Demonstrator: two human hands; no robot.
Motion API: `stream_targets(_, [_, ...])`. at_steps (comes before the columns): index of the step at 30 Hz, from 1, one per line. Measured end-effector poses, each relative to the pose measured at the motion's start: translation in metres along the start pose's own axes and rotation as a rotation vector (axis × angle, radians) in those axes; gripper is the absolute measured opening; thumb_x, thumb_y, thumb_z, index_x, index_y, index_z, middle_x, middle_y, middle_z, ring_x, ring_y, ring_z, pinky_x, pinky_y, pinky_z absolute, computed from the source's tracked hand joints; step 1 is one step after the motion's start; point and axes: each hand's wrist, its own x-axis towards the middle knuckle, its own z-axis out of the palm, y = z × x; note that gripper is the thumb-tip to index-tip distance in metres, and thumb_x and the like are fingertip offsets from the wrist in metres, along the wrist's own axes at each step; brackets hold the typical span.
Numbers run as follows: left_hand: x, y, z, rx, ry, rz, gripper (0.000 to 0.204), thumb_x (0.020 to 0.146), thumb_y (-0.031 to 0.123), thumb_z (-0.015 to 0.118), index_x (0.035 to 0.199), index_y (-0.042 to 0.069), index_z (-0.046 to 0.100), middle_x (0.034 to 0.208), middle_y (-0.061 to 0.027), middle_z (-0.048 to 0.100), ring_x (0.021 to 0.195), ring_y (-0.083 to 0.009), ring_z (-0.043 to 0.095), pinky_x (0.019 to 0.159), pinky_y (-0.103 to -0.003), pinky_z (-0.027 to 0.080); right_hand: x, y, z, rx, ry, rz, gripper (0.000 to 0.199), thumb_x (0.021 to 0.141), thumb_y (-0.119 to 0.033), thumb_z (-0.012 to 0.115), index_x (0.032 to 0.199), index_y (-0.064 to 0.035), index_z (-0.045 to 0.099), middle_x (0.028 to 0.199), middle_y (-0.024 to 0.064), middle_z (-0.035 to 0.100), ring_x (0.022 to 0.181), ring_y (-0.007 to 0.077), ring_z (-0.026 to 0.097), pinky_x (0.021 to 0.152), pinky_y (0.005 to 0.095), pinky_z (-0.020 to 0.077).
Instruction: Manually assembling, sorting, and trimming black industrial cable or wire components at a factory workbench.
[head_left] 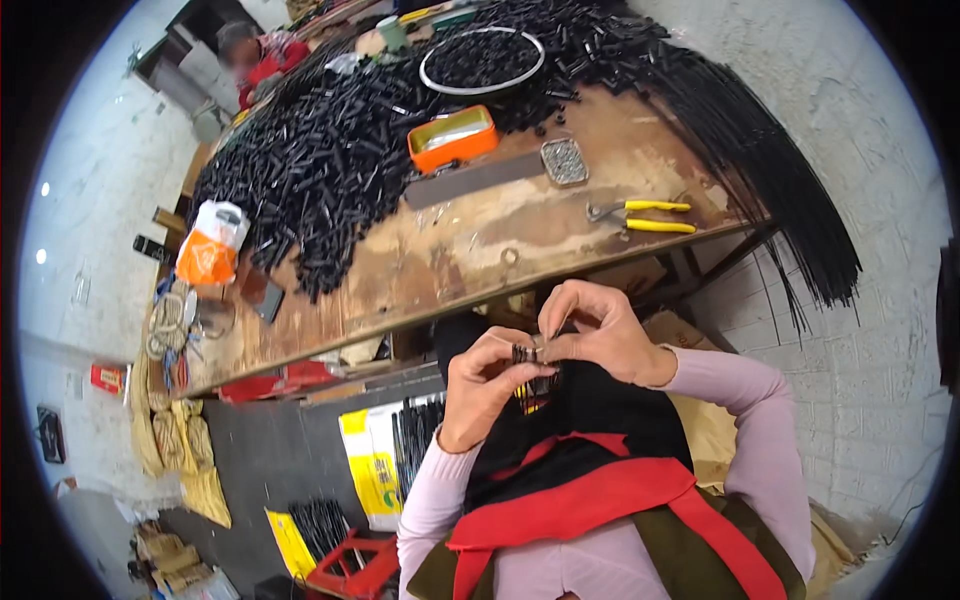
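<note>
Small dark part (524, 354) held up between both hands, on the near side of the table (420, 265).
Noted up and well left of the grip: orange-and-white bag (210, 245), beside a heap of black tubes (330, 160). Pinched at the part's left end with thumb and fingers of the left hand (480, 385), closed. Lying directly between the hands, with long axis apparently crosswise, left to right. In contact at both ends, so nearer to neither hand. Dark and ridged in look, with a pale bit at the right end, too small to identify. Gripped there by closed fingertips of the right hand (605, 335). Set up and right of the grip: yellow-handled pliers (655, 215).
</note>
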Motion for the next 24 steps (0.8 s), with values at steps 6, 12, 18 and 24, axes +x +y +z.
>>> stream_targets(6, [0.033,0.007,-0.008,0.073,0.062,-0.084,0.019,0.088,0.008,0.070,0.101,-0.005,0.064,0.106,-0.0155,0.068,0.091,-0.0240,0.067,0.082,-0.036,0.055,0.055,-0.040,-0.050,-0.541,-0.274,0.039,0.015,0.093,-0.012,0.065,0.103,-0.0009,0.066,0.093,0.0029,0.067,0.082,0.0080,0.062,0.074,0.0245,0.0499])
stream_targets(12, [0.075,0.006,-0.017,-0.017,0.048,-0.060,0.011,0.092,0.000,0.064,0.101,-0.005,0.061,0.104,-0.0115,0.069,0.093,-0.0174,0.066,0.084,-0.035,0.057,0.190,-0.040,-0.210,-1.185,0.099,-0.319,0.017,0.092,-0.013,0.061,0.101,0.0011,0.063,0.093,0.0095,0.066,0.083,0.0153,0.063,0.075,0.0294,0.0496])
stream_targets(18, [0.092,0.000,-0.024,-0.075,-0.050,-0.115,0.011,0.092,0.000,0.063,0.102,-0.005,0.059,0.108,-0.0141,0.068,0.098,-0.0187,0.066,0.087,-0.037,0.057,0.246,-0.019,-0.260,-1.240,0.129,-0.261,0.015,0.086,-0.007,0.067,0.096,0.0029,0.061,0.088,0.0112,0.067,0.080,0.0176,0.065,0.070,0.0320,0.0515])
stream_targets(24, [0.096,-0.003,-0.030,-0.064,-0.010,-0.130,0.010,0.092,-0.002,0.062,0.101,-0.005,0.059,0.109,-0.0136,0.067,0.097,-0.0174,0.065,0.086,-0.037,0.058,0.204,-0.043,-0.209,-0.677,0.207,0.005,0.015,0.086,-0.008,0.070,0.099,-0.0040,0.063,0.096,-0.0013,0.067,0.085,0.0075,0.061,0.077,0.0252,0.0491])
